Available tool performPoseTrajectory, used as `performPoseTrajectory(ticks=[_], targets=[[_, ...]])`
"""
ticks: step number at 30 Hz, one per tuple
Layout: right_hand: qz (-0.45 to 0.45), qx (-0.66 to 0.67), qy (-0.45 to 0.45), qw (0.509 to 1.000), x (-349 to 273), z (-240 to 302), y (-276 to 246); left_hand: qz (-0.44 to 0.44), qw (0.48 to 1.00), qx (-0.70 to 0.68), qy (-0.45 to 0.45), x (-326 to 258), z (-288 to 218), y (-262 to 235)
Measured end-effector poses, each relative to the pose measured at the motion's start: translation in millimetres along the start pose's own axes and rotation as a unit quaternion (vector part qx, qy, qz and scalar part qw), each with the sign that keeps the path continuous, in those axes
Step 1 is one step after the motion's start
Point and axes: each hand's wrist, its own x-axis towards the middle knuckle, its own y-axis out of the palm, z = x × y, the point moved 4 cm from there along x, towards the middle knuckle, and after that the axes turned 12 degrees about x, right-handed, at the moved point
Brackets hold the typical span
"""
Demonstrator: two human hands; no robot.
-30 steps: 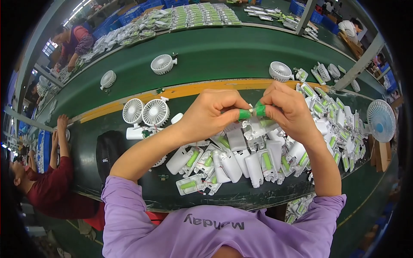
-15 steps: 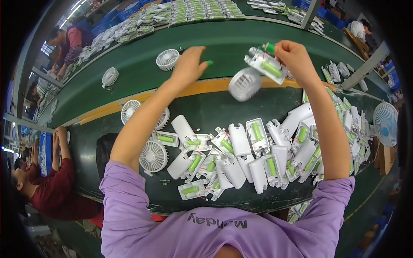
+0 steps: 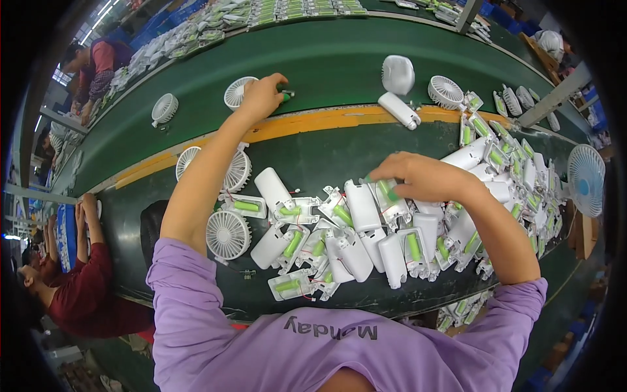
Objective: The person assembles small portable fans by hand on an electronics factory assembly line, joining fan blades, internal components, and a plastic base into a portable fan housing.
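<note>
My left hand (image 3: 261, 98) is over the green belt beside a white round fan head (image 3: 234, 93). Its fingers curl by a small dark piece (image 3: 289, 95); the hand partly hides what they grip. My right hand (image 3: 421, 178), green covers on its fingertips, pinches the upper end of an open white handle shell (image 3: 394, 210) with a green battery, among the handles on the table. On the belt ahead of it lie a white handle (image 3: 399, 110) and a blurred fan head (image 3: 398, 74).
Piled handle shells (image 3: 526, 173) reach to the right. Fan heads (image 3: 228, 235) lie at the left, near a small circuit board (image 3: 247, 274). An orange strip (image 3: 313, 124) edges the belt. A white-and-blue fan (image 3: 586, 179) stands far right. Co-workers, one in a dark red sleeve (image 3: 91, 268), sit leftward.
My right hand has let go of the handle and fan head and come back to the handles on the table. The left hand moved left; its fingers curled. Fan heads on the belt shifted left.
</note>
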Motion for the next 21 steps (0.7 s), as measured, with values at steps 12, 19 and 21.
performPoseTrajectory(ticks=[12, 19, 21], targets=[[-0.279, 0.109, 0.074, 0.951, -10, -43, -36, -0.004, 0.922, -0.387, -0.001, -67, -60, -70], [-0.131, -0.235, 0.229, 0.936, 32, -35, -22, 0.027, 0.932, -0.362, 0.01, -77, -91, -74], [-0.105, -0.121, 0.228, 0.961, 34, -42, -29, 0.016, 0.935, -0.354, 0.034, -82, -100, -76]])
